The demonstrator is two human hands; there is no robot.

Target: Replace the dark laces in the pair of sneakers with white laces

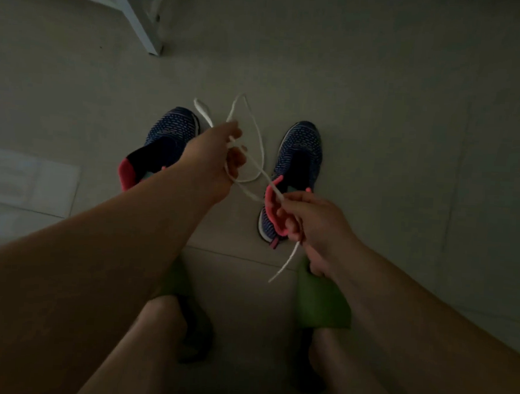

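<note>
White lace (258,135) hangs in loose loops between the two hands, above the floor (410,114) and between both sneakers. Left hand (212,157) pinches it near the middle, right hand (309,218) holds it close to one end. I think the loops can tangle into a knot, because the slack crosses itself
</note>
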